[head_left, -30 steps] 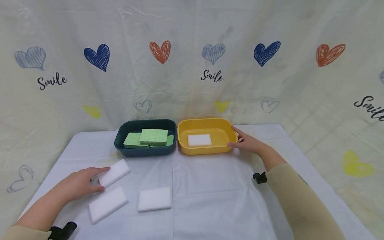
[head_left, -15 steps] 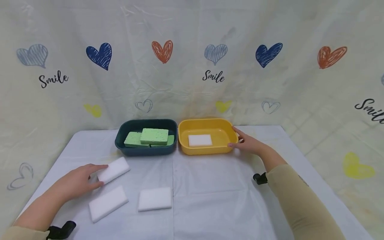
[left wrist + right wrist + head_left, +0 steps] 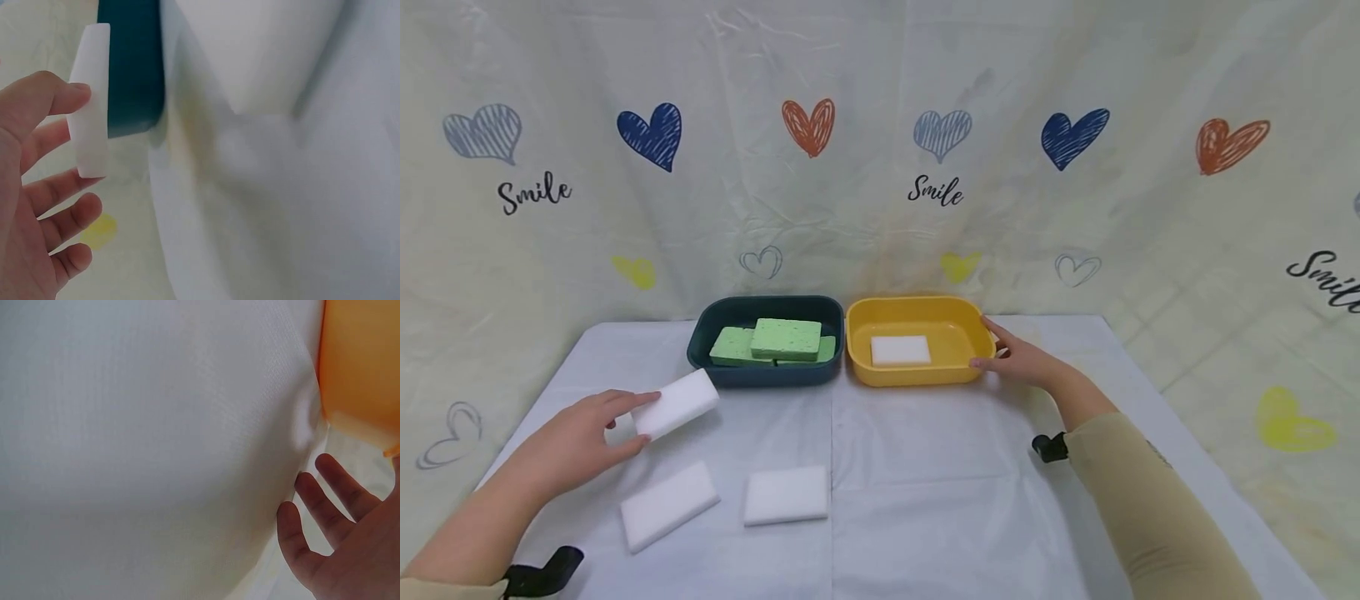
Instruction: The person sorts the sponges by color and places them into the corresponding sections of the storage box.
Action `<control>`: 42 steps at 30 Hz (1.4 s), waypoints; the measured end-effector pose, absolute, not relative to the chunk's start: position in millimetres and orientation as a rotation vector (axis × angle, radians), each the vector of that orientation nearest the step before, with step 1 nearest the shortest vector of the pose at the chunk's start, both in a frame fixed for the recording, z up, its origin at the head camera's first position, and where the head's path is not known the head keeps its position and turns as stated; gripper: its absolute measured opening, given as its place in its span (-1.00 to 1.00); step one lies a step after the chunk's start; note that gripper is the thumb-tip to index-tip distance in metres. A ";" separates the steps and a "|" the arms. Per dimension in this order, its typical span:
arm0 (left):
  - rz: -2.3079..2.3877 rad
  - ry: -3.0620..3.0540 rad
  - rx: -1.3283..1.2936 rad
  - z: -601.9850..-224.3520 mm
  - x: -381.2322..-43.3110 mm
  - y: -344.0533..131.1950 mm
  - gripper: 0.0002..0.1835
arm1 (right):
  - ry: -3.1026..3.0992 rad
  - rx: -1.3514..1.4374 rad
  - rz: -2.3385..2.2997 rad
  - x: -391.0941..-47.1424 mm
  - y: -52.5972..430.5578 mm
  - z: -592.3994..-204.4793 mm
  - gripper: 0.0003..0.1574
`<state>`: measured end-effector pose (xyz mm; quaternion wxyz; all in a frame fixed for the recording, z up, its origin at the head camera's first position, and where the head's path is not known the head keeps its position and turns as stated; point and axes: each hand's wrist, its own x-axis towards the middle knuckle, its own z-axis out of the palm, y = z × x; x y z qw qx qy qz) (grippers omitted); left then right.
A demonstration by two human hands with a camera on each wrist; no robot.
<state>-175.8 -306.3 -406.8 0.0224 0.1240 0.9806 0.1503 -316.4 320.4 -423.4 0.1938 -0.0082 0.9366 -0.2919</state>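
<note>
A white sponge (image 3: 676, 403) is pinched between the thumb and fingers of my left hand (image 3: 580, 437), tilted and raised in front of the dark green bin (image 3: 760, 377). In the left wrist view the sponge (image 3: 92, 106) shows edge-on, with the thumb on one face and the lower fingers spread free. My right hand (image 3: 1026, 358) holds the right end of the yellow bin (image 3: 917, 375), thumb at the front corner and index finger along the side rim. Its other fingers hang loosely in the right wrist view. One white sponge (image 3: 899, 350) lies inside the yellow bin.
Two more white sponges lie on the white-covered table, a tilted sponge (image 3: 670, 505) at left and a straighter sponge (image 3: 786, 495) near the middle. Several green sponges (image 3: 786, 338) are stacked in the green bin, beside the yellow one. A heart-printed curtain (image 3: 857, 225) hangs behind.
My left hand has lifted the white sponge from the table and moved it slightly up towards the green bin. My right hand stays on the yellow bin.
</note>
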 end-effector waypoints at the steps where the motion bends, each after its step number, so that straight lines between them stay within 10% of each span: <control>1: 0.466 3.044 0.391 -405.3 -175.0 -305.6 -0.33 | 2.628 -0.024 -0.819 -316.6 320.2 -423.4 0.39; 17: 0.428 3.066 0.533 -385.1 -196.5 -266.6 -0.36 | 2.600 -0.042 -0.851 -316.7 318.2 -423.4 0.34; 42: 0.508 2.921 0.836 -369.6 -289.1 -75.1 -0.38 | 2.626 -0.083 -0.841 -319.3 325.6 -424.5 0.33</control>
